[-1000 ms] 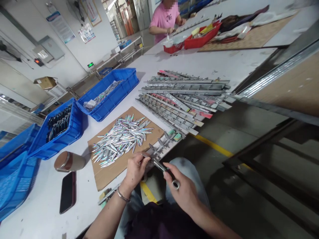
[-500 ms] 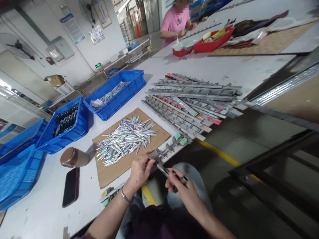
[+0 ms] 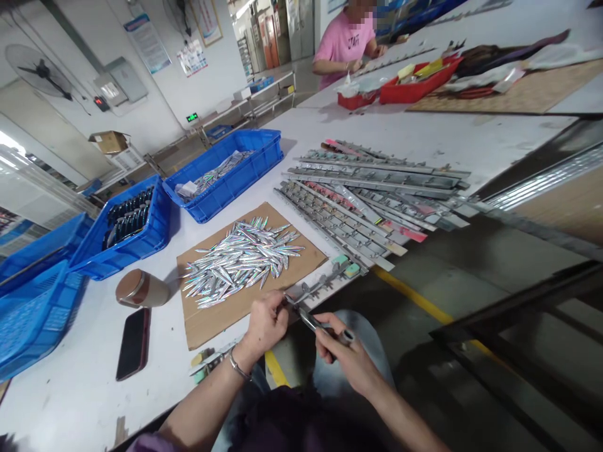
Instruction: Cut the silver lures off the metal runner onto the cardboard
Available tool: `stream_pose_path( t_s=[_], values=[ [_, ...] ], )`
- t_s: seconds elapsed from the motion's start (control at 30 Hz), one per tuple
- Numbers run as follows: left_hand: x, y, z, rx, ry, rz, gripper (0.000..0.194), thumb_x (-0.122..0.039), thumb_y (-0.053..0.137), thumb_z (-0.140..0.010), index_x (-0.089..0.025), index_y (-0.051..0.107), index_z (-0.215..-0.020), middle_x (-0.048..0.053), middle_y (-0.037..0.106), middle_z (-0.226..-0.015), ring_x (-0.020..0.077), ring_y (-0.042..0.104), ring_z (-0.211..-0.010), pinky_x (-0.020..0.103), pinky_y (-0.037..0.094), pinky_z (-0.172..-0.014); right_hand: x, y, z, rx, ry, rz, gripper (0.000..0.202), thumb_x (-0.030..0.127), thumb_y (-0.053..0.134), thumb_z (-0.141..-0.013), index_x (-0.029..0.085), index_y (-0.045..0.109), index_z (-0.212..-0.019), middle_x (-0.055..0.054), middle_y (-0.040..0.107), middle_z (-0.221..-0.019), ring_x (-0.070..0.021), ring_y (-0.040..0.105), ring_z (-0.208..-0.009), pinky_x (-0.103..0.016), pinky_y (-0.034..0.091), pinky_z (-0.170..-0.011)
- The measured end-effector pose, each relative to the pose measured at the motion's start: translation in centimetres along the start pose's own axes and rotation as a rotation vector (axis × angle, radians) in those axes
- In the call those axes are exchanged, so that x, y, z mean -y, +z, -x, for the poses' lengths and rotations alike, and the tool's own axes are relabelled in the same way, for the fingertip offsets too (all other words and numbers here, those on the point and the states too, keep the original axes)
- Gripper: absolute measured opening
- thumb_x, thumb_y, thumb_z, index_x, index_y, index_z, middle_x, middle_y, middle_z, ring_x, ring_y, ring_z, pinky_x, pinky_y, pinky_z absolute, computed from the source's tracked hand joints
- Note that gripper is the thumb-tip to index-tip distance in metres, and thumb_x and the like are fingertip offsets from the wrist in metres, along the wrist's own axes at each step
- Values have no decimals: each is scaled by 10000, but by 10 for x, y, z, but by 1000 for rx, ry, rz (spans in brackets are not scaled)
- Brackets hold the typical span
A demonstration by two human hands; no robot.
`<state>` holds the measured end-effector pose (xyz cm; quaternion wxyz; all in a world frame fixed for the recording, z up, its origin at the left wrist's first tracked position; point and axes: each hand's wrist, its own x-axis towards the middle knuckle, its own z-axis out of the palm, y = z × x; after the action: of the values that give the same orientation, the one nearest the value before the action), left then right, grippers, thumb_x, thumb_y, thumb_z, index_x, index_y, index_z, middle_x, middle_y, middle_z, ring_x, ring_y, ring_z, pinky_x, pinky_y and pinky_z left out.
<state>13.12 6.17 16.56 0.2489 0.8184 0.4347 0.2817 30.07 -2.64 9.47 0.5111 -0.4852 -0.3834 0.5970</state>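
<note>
My right hand (image 3: 340, 344) is closed around a slim silver hand tool (image 3: 308, 319). Its round, hollow-looking end shows beside my thumb, and the exact kind is unclear. The tool's far end points at my left hand (image 3: 267, 321), whose thumb and fingers are pinched together. Whatever lies in that pinch is too small to make out. Just beyond my left hand, a heap of silver fish-shaped lures (image 3: 242, 257) covers much of a cardboard sheet (image 3: 200, 329). A metal rack strip with green foam ends (image 3: 325, 280) lies at the table edge, close to the tool's tip.
Metal strips (image 3: 377, 182) are piled to the right. Blue crates (image 3: 226, 188) line the left and back, near a brown cup (image 3: 142, 289) and a phone (image 3: 133, 344). Across the table sits a person in pink (image 3: 346, 44), beside red trays (image 3: 414, 85).
The camera view has shifted slightly. My hands stay close together, with the tool's tip at my left fingertips and only small changes in finger position.
</note>
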Motion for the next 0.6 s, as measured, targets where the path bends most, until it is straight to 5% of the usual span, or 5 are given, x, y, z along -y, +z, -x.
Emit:
stream_pose_path(
  t_s=[0.1,0.23,0.47,0.6],
  values=[
    [2,1,0,-12,-21,18,451,14,454,-667,-181,692,-997,37,721,-847,178,650,-761,274,492,-736,-15,0,-8,120,246,-659,405,543,778,-769,198,626,-914,91,426,-499,-62,310,-431,-198,227,-448],
    [1,2,0,-20,-22,13,461,43,430,-657,-185,687,-965,31,717,-843,177,660,-787,266,488,-748,-29,3,-10,290,498,-1123,410,444,876,-717,155,659,-909,134,358,-509,-2,263,-416,-119,252,-453],
    [-1,4,4,1,-78,-62,436,53,434,-670,-179,698,-929,35,718,-830,178,657,-775,262,490,-732,-33,1,-5,339,486,-1249,356,404,830,-799,153,683,-1006,115,447,-579,4,347,-435,-103,350,-471],
    [8,-21,-16,-1,-65,-95,427,22,444,-786,-189,706,-1050,37,746,-944,164,676,-833,258,520,-793,-32,1,-7,275,503,-1132,375,398,860,-760,148,698,-986,91,500,-623,6,323,-438,-109,325,-443]
  ],
)
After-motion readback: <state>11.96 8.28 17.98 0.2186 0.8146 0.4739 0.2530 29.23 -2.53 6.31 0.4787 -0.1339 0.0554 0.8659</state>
